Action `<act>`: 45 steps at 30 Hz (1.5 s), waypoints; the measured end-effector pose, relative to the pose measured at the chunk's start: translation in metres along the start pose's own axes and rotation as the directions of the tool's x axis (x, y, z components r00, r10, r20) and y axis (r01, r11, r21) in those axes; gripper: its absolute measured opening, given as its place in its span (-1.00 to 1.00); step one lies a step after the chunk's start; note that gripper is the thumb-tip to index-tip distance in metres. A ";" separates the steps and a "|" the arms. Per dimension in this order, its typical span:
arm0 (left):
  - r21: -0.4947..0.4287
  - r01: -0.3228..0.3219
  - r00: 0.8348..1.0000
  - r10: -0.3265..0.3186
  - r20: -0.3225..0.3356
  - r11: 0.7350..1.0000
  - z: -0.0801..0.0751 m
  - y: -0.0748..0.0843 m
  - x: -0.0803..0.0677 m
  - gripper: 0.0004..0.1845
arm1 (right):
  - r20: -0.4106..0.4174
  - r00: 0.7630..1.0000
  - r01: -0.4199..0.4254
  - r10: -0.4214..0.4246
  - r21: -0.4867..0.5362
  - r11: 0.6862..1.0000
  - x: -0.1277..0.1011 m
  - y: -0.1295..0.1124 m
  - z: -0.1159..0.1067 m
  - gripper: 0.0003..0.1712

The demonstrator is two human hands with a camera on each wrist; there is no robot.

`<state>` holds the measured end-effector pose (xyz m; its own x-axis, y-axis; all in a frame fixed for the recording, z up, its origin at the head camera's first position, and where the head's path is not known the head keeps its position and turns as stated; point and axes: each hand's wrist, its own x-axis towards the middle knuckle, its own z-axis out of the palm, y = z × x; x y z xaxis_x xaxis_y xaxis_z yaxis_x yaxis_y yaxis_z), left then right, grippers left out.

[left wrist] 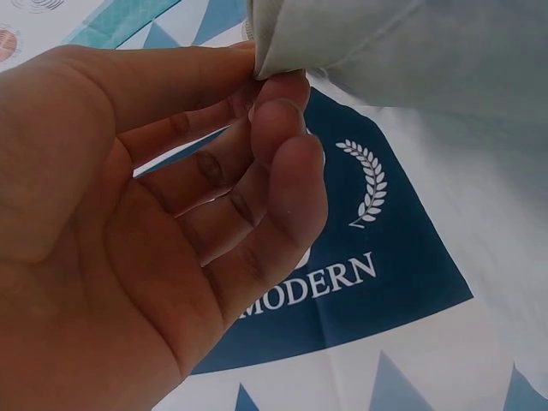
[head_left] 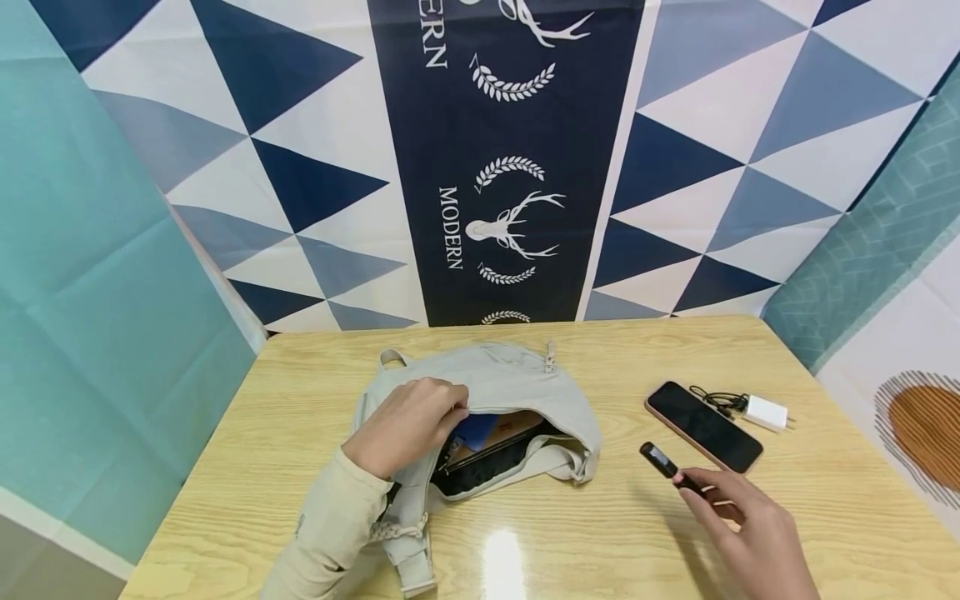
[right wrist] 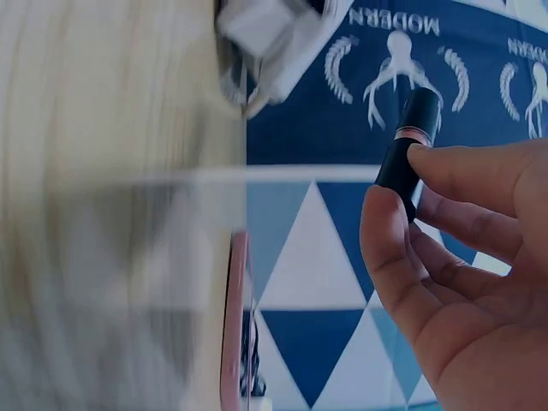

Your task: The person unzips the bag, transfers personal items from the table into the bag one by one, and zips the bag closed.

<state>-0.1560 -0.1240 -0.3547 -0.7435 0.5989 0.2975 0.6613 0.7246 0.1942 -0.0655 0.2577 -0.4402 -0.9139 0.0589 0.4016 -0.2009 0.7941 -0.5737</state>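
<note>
A light grey fabric bag (head_left: 510,379) lies on the table with its mouth held up. My left hand (head_left: 408,425) pinches the edge of that mouth between thumb and fingers; the left wrist view shows the pinched cloth (left wrist: 287,38) close up. Inside the bag are a blue item (head_left: 477,429), a brown item (head_left: 513,429) and a dark zipped edge. Off to the right, my right hand (head_left: 750,529) holds a black lipstick (right wrist: 398,171) with a pinkish band, pinched between thumb and fingers above the table. Its capped end points toward the bag's side.
A dark-screened phone (head_left: 705,425) in a pink case lies right of the bag, beyond my right hand. Beside it are a white charger plug (head_left: 767,412) and a black cable (head_left: 720,400). A strap with a buckle (head_left: 416,575) hangs toward the table's near side. Patterned cloth (head_left: 510,167) stands behind the table.
</note>
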 end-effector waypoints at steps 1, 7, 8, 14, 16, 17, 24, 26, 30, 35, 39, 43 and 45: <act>-0.003 0.001 1.000 -0.001 0.000 1.000 0.001 0.000 0.000 -0.80 | 0.020 1.000 -0.002 0.002 0.000 1.000 -0.001 -0.003 0.001 -0.75; -0.009 0.006 1.000 -0.006 0.007 1.000 0.002 0.001 0.000 -0.76 | 0.077 0.997 -0.018 0.017 0.016 1.000 -0.007 -0.017 0.008 -0.74; -0.008 0.008 1.000 -0.008 0.009 1.000 0.002 0.001 0.001 -0.76 | 0.085 0.996 -0.035 0.029 0.071 0.997 -0.008 -0.021 0.011 -0.74; -0.007 0.016 1.000 -0.016 0.021 1.000 -0.001 -0.001 0.001 -0.75 | 0.309 0.937 -0.311 0.162 0.528 0.790 -0.013 -0.051 0.040 -0.71; -0.011 0.017 1.000 -0.016 0.020 1.000 -0.002 -0.001 0.001 -0.75 | 0.393 0.904 -0.384 0.168 0.572 0.725 -0.014 -0.057 0.048 -0.69; -0.011 0.016 1.000 -0.016 0.018 1.000 -0.002 -0.001 0.001 -0.75 | 0.430 0.889 -0.409 0.161 0.583 0.702 -0.013 -0.058 0.051 -0.67; -0.012 0.012 1.000 -0.012 0.010 1.000 -0.003 -0.002 0.000 -0.77 | 0.614 0.788 -0.514 0.044 0.617 0.595 0.003 -0.067 0.065 -0.55; -0.010 0.014 1.000 -0.014 0.010 1.000 -0.003 -0.002 0.000 -0.78 | 0.596 0.803 -0.459 0.005 0.613 0.643 0.008 -0.073 0.071 -0.58; -0.006 0.019 1.000 -0.019 0.008 1.000 -0.003 -0.001 -0.001 -0.79 | 0.506 0.861 -0.272 -0.049 0.540 0.797 0.019 -0.089 0.087 -0.72; 0.001 0.019 1.000 -0.019 0.010 1.000 -0.003 -0.003 -0.001 -0.81 | 0.403 0.897 -0.018 -0.183 0.446 0.895 0.031 -0.112 0.117 -0.84; -0.001 0.010 1.000 -0.010 0.003 1.000 -0.001 -0.004 -0.001 -0.82 | 0.400 0.878 0.060 -0.262 0.451 0.890 0.034 -0.132 0.140 -0.85; -0.001 0.011 1.000 -0.011 0.000 1.000 -0.001 -0.004 -0.001 -0.81 | 0.439 0.846 0.053 -0.301 0.492 0.869 0.037 -0.147 0.156 -0.91; 0.005 0.012 1.000 -0.012 -0.001 1.000 -0.002 -0.004 0.000 -0.79 | 0.445 0.839 0.057 -0.314 0.502 0.863 0.038 -0.151 0.161 -0.94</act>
<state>-0.1580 -0.1275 -0.3536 -0.7512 0.5901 0.2958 0.6519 0.7334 0.1926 -0.1265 0.0425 -0.4535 -0.8603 -0.4693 0.1989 -0.4022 0.3854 -0.8305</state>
